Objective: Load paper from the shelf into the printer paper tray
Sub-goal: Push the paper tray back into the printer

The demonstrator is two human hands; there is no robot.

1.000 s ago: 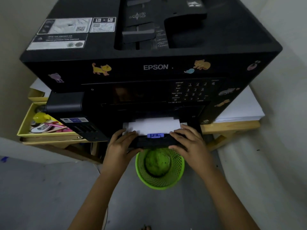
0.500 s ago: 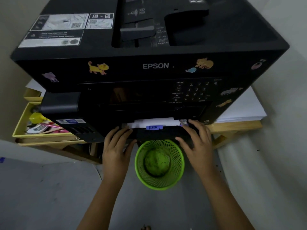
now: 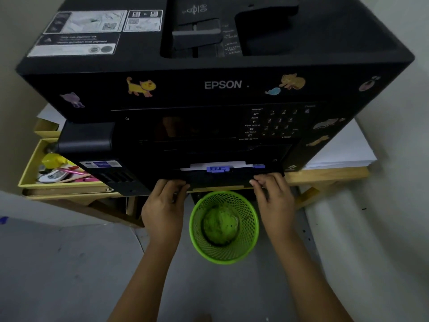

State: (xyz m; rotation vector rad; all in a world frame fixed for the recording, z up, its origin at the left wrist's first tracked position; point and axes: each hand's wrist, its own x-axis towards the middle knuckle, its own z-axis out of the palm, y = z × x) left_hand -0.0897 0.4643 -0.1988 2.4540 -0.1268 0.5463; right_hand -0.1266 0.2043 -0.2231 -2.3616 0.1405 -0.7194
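A big black Epson printer (image 3: 222,84) with cat stickers sits on a wooden shelf. Its black paper tray (image 3: 220,178) sticks out only a little at the bottom front, with a thin strip of white paper (image 3: 218,164) and a blue guide clip (image 3: 217,168) showing in it. My left hand (image 3: 163,206) presses its fingertips against the tray's left front edge. My right hand (image 3: 274,198) has its fingertips curled against the right front edge. A stack of white paper (image 3: 341,149) lies on the shelf to the right of the printer.
A green mesh bin (image 3: 224,228) stands on the floor right below the tray, between my forearms. A yellow box (image 3: 30,168) of pens and small items sits on the shelf at the left. The wooden shelf edge (image 3: 329,176) runs under the printer.
The tray has slid further into the printer, so less white paper shows. Both hands moved forward with it, from resting on top of the tray to its front edge.
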